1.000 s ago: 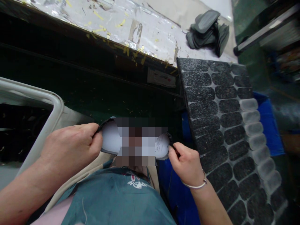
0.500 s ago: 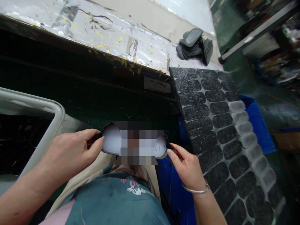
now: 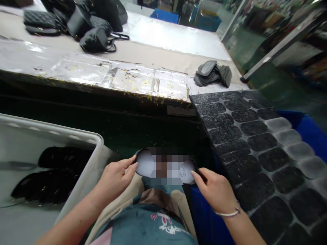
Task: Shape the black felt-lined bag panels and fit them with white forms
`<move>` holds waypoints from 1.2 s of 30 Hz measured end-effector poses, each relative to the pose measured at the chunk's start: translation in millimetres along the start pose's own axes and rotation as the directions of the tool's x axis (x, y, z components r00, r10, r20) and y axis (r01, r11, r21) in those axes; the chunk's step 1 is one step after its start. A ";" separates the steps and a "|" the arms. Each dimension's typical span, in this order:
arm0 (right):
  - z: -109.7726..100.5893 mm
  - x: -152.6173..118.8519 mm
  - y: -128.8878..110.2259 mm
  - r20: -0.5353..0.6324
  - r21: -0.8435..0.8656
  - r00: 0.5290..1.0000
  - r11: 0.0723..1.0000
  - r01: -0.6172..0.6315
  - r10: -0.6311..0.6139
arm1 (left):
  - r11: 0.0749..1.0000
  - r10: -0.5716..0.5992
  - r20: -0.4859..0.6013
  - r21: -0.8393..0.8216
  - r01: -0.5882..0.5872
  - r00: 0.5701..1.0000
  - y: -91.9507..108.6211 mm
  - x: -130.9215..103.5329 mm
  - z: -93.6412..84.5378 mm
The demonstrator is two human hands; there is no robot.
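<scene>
In front of my lap is a white-faced piece with a dark edge (image 3: 145,164); its middle is blurred out, so I cannot tell whether it is one part or two. My left hand (image 3: 116,178) pinches the rounded left end between thumb and fingers. At the right end, which bears faint printing, my right hand (image 3: 217,190) grips the dark rim, thumb on the white face. To the right of that hand slopes a board (image 3: 237,149) covered with black rounded-rectangle patches. Frosted rounded pieces (image 3: 298,149) lie in an overlapping row along its right side.
Ahead, the worktable (image 3: 163,54) carries several black bags (image 3: 94,29) and a pile of grey oval pieces (image 3: 213,73). A white bin (image 3: 99,143) holding black items (image 3: 53,183) stands at left. Blue containers (image 3: 309,124) are beside and below the board.
My view has shifted, bringing the black bags and more of the white bin into sight. Both hands still hold the piece, which appears lower and further right.
</scene>
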State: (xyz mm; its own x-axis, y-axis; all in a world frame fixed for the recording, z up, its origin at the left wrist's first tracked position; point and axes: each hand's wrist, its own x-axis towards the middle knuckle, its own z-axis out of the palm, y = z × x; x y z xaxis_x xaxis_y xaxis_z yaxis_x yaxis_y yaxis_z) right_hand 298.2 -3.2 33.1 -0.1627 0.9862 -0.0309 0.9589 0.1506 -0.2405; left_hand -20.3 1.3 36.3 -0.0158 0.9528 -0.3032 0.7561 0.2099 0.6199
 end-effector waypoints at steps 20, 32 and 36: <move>34.3 37.9 -0.6 -0.289 0.137 0.948 0.975 0.177 -0.131 | 0.994 0.107 -0.153 0.029 -0.104 0.983 15.9 52.8 16.9; -8.3 -3.1 -5.6 -0.086 0.202 0.877 0.854 0.480 -0.473 | 0.647 0.735 0.103 0.187 -0.739 0.670 -1.5 6.9 -17.1; -0.4 -5.0 -9.6 -0.015 0.240 0.897 0.869 0.432 -0.442 | 0.659 0.716 0.145 0.186 -0.729 0.683 -4.2 11.4 -10.1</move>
State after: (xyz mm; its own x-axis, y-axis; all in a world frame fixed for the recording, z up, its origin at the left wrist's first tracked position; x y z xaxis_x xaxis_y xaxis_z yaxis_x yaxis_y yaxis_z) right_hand 289.9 -9.5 35.9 -0.5665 0.8188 0.0928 0.7071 0.5409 -0.4555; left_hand -30.2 13.5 37.5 0.6249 0.7695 0.1317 0.6311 -0.5972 0.4950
